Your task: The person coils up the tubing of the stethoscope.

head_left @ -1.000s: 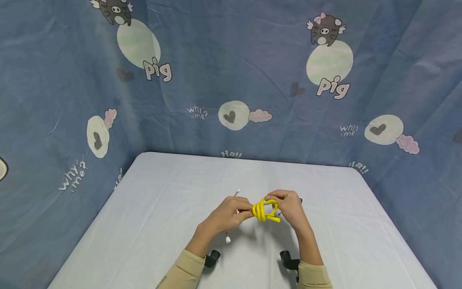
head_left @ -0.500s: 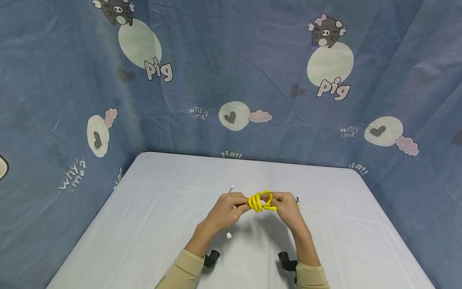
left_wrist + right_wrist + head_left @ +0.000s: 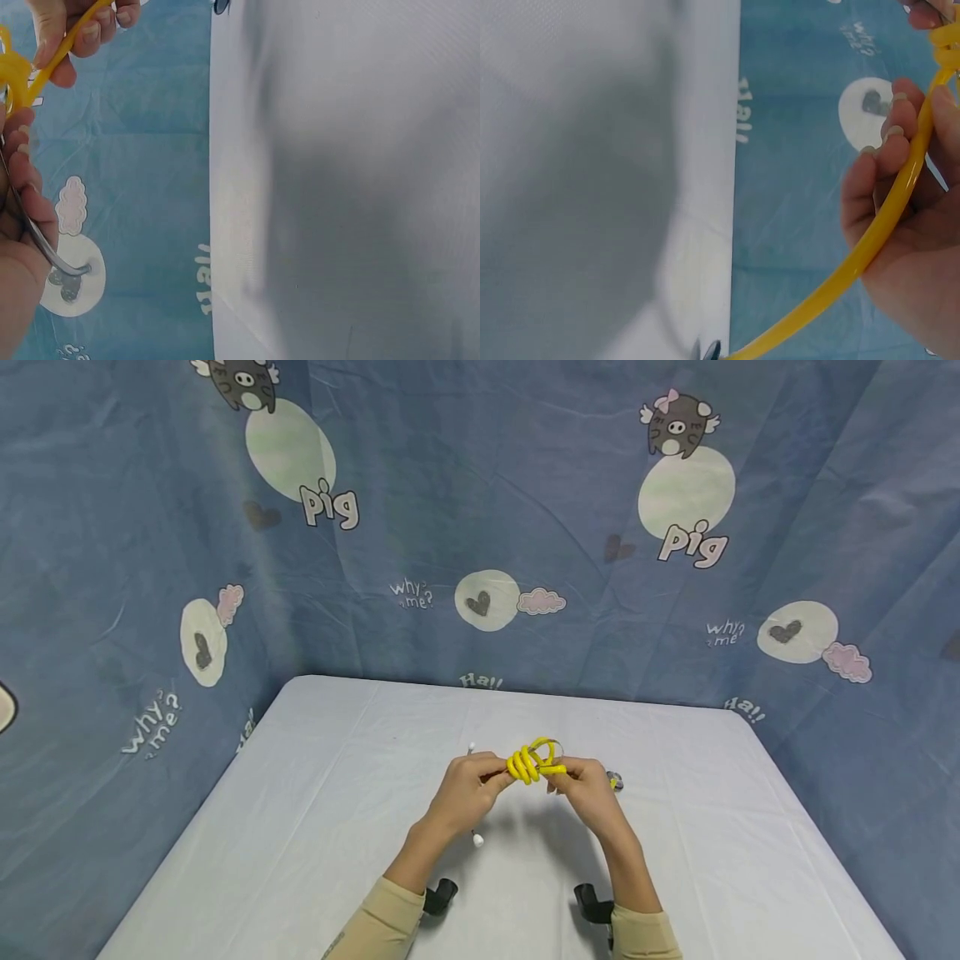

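A stethoscope with yellow tubing is held between both hands above the table. Its tube is wound into a tight coil (image 3: 522, 766), with a small loop standing up from it. My left hand (image 3: 463, 789) grips the metal ear tubes (image 3: 31, 229) at the coil's left end. White ear tips (image 3: 477, 841) stick out on either side of that hand. My right hand (image 3: 592, 797) pinches the tubing by the coil's right side. From there the yellow tube (image 3: 889, 214) runs across the palm, and the chest piece (image 3: 615, 781) shows beyond the knuckles.
A white cloth covers the table (image 3: 360, 777). Behind and beside it hangs a blue curtain (image 3: 420, 510) printed with pigs and clouds. Black curved pieces (image 3: 441, 897) sit at both wrists, close to the sleeves.
Both hands have shifted left and slightly farther from the body, carrying the coil. The loop stands higher out of the coil, and the chest piece shows more beside the right hand.
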`<state>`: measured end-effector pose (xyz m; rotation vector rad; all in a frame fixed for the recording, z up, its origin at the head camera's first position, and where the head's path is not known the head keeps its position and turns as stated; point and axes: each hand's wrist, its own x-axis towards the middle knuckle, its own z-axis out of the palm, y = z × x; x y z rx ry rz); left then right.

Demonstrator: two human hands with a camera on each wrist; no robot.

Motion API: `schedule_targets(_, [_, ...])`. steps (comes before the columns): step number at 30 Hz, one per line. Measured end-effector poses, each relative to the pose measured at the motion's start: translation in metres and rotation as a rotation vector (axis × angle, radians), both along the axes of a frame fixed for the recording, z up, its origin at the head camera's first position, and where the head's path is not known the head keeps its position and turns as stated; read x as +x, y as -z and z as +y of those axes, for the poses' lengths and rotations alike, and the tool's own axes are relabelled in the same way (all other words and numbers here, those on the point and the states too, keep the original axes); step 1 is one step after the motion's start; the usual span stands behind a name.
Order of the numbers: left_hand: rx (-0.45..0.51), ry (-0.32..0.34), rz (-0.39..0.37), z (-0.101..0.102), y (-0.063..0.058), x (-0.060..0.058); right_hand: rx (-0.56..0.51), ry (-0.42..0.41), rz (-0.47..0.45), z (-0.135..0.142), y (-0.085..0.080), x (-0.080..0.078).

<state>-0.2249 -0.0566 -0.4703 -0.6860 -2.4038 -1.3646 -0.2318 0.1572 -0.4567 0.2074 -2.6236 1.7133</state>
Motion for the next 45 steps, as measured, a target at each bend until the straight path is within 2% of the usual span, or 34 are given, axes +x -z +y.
schedule_targets(7, [-0.006,-0.073,-0.024,-0.001,0.001,-0.001,0.007,-0.042,-0.034,-0.007,-0.015,0.008])
schedule_targets(18, [0.000,-0.137,-0.036,-0.004,0.002,-0.003,-0.035,-0.127,-0.011,-0.009,0.000,0.005])
schedule_targets(23, [-0.006,-0.190,-0.039,-0.005,0.003,-0.005,-0.014,-0.163,-0.025,-0.010,-0.001,0.006])
schedule_targets(28, [-0.029,-0.209,-0.052,-0.009,0.002,-0.006,0.014,-0.209,-0.032,-0.007,-0.001,0.006])
schedule_targets(34, [-0.004,-0.284,-0.083,-0.015,0.000,-0.008,0.022,-0.259,-0.055,-0.004,0.000,0.007])
schedule_targets(41, [-0.021,-0.301,-0.091,-0.017,0.005,-0.010,0.047,-0.289,-0.028,-0.001,-0.004,0.008])
schedule_targets(45, [-0.024,-0.302,-0.094,-0.017,0.006,-0.011,0.024,-0.308,-0.017,0.001,-0.006,0.009])
